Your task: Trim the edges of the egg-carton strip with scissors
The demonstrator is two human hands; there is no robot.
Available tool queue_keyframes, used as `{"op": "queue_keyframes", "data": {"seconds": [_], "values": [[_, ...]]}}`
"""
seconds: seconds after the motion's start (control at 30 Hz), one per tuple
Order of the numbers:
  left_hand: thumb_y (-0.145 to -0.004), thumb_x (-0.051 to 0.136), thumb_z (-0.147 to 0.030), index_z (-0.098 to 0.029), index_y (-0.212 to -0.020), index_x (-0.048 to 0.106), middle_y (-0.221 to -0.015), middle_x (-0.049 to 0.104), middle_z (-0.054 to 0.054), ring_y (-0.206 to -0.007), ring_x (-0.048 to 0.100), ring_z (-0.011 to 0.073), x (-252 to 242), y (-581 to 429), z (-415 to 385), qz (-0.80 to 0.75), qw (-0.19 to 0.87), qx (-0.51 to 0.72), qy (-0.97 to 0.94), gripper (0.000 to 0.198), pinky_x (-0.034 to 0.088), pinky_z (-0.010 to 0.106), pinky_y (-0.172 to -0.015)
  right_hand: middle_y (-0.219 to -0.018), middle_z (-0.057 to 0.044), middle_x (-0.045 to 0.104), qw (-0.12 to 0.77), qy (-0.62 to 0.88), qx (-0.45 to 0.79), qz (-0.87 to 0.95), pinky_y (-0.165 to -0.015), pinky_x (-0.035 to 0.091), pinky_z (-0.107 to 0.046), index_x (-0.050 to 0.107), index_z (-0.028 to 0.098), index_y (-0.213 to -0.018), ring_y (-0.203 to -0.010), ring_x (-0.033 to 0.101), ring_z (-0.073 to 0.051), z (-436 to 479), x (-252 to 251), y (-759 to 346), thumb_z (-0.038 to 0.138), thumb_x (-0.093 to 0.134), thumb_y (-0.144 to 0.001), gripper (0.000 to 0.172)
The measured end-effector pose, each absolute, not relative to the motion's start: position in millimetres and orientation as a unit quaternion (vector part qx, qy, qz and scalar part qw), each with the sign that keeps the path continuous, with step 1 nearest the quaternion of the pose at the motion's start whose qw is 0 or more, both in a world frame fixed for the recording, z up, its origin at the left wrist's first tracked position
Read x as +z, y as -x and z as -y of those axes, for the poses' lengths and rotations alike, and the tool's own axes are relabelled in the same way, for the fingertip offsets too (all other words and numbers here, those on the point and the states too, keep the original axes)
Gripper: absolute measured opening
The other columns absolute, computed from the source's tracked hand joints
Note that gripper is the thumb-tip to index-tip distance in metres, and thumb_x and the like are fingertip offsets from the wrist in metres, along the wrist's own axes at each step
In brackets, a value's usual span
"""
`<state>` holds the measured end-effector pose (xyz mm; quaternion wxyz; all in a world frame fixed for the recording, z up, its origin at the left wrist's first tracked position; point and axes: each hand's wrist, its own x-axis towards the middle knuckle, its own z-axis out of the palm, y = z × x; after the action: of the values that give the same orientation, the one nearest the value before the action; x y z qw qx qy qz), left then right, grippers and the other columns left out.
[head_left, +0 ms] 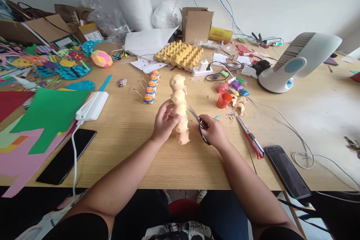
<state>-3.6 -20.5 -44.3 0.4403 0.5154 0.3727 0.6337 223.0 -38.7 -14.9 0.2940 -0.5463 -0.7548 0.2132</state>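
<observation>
My left hand (166, 122) is closed around the side of a strip of egg carton (180, 99), a pale row of several bumps held upright over the table. In my right hand (214, 130) is a pair of scissors (196, 114) with black handles. The blades point up and left, close to the strip's right edge but apart from it. Beyond my left hand stands a painted egg-carton caterpillar (151, 87) in orange and blue, with pins sticking out of its side.
A red cup (224, 100) stands right of centre near carton scraps (239, 105). A utility knife (251, 138) and a phone (288, 170) lie on the right, before a white fan (298, 62). Yellow egg trays (180, 55) sit at the back. Coloured paper (53, 110) and a power bank (92, 105) lie left.
</observation>
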Motion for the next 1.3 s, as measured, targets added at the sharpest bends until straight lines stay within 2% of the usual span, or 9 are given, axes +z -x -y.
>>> {"op": "queue_keyframes", "data": {"seconds": [0.17,0.27,0.47,0.57,0.73,0.9,1.07,1.2,1.3], "values": [[-0.082,0.091,-0.055,-0.026,-0.145,0.057,-0.139,0.073,0.014,-0.114,0.074,0.0270,-44,2,25,-0.385,0.355,0.640,-0.562,0.076,0.060,0.030,-0.080,-0.070,0.000,0.068,0.301,0.548,0.216,0.750,-0.061,0.038,-0.028,0.074,0.024,-0.103,-0.062,0.058,-0.018,45,-14,-218,0.055,0.070,-0.097,0.031],[-0.080,0.092,-0.057,-0.026,-0.143,0.053,-0.137,0.072,0.015,-0.108,0.075,0.0246,-47,0,26,-0.394,0.309,0.648,-0.574,0.081,0.059,0.028,-0.076,-0.069,0.000,0.066,0.324,0.542,0.209,0.747,-0.062,0.039,-0.028,0.073,0.024,-0.102,-0.063,0.059,-0.018,48,-13,-216,0.054,0.070,-0.097,0.031],[-0.080,0.094,-0.054,-0.027,-0.140,0.044,-0.144,0.066,0.018,-0.134,0.069,0.0320,-50,-10,28,-0.381,0.270,0.662,-0.586,0.082,0.064,0.037,-0.095,-0.074,-0.001,0.068,0.352,0.530,0.242,0.733,-0.060,0.041,-0.028,0.070,0.024,-0.101,-0.064,0.059,-0.018,51,-12,-211,0.057,0.070,-0.096,0.033],[-0.079,0.094,-0.056,-0.028,-0.140,0.043,-0.144,0.066,0.017,-0.138,0.067,0.0322,-50,-13,27,-0.393,0.285,0.658,-0.575,0.084,0.063,0.038,-0.099,-0.078,-0.001,0.069,0.347,0.520,0.266,0.734,-0.061,0.042,-0.028,0.068,0.024,-0.104,-0.065,0.059,-0.018,49,-10,-211,0.053,0.072,-0.095,0.031],[-0.078,0.094,-0.055,-0.026,-0.137,0.056,-0.139,0.070,0.015,-0.138,0.068,0.0337,-57,-10,22,-0.419,0.319,0.649,-0.549,0.076,0.062,0.042,-0.106,-0.081,0.000,0.069,0.326,0.486,0.301,0.753,-0.064,0.044,-0.028,0.066,0.022,-0.113,-0.067,0.059,-0.017,49,-8,-212,0.036,0.066,-0.095,0.023],[-0.074,0.096,-0.048,-0.020,-0.116,0.073,-0.119,0.078,0.014,-0.131,0.071,0.0379,-63,-7,20,-0.463,0.308,0.618,-0.555,0.055,0.059,0.052,-0.112,-0.082,-0.001,0.071,0.308,0.482,0.285,0.769,-0.067,0.044,-0.028,0.067,0.021,-0.125,-0.069,0.060,-0.017,53,-9,-211,0.034,0.065,-0.095,0.033],[-0.075,0.097,-0.045,-0.020,-0.109,0.075,-0.114,0.079,0.012,-0.124,0.073,0.0349,-59,-7,22,-0.470,0.283,0.606,-0.576,0.048,0.054,0.052,-0.117,-0.079,-0.001,0.070,0.295,0.499,0.249,0.776,-0.066,0.041,-0.028,0.068,0.020,-0.126,-0.069,0.061,-0.018,54,-9,-211,0.034,0.066,-0.096,0.032],[-0.075,0.096,-0.045,-0.020,-0.114,0.072,-0.115,0.078,0.011,-0.118,0.075,0.0320,-59,-7,21,-0.460,0.278,0.609,-0.583,0.052,0.053,0.050,-0.118,-0.080,-0.001,0.070,0.299,0.496,0.227,0.783,-0.068,0.041,-0.028,0.069,0.021,-0.124,-0.070,0.062,-0.018,54,-7,-211,0.035,0.065,-0.097,0.030],[-0.074,0.097,-0.047,-0.020,-0.115,0.072,-0.116,0.078,0.012,-0.120,0.074,0.0329,-61,-7,21,-0.464,0.280,0.607,-0.582,0.055,0.051,0.050,-0.120,-0.082,-0.002,0.070,0.298,0.493,0.210,0.790,-0.069,0.041,-0.029,0.069,0.021,-0.123,-0.072,0.062,-0.019,55,-6,-212,0.034,0.064,-0.097,0.029]]}}
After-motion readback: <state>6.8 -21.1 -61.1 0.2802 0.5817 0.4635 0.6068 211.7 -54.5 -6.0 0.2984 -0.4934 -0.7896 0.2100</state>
